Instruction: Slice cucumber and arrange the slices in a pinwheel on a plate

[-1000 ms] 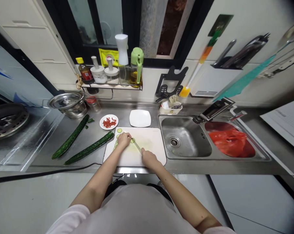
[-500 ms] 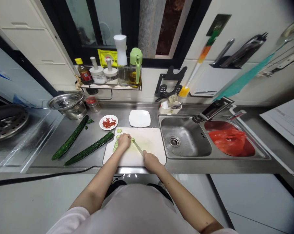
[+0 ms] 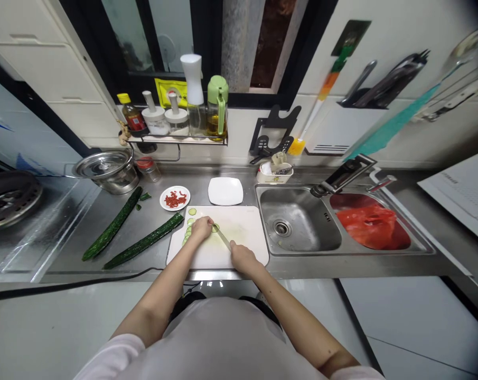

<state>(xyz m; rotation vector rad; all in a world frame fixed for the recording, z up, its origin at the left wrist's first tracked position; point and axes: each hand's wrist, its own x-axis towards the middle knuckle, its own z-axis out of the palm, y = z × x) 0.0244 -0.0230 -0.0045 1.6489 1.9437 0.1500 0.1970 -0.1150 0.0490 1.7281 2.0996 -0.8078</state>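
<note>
My right hand is closed round the handle of a knife, whose blade points up and left over the white cutting board. At the blade's tip is a thin green cucumber slice. My left hand is closed beside that slice, fingertips near the blade; what it holds is hidden under the fingers. Several cucumber slices lie along the board's left side, partly behind my left hand. Left of the board lie two long cucumbers, one close to its edge and the other farther left.
Behind the board stand a plate of red pieces and a white plate. A steel sink is at right, with a red bag in its second basin. A steel pot stands back left.
The view has shifted slightly. My left hand has moved a little down and left, showing more of the slices; the knife stays by the slice at its tip.
</note>
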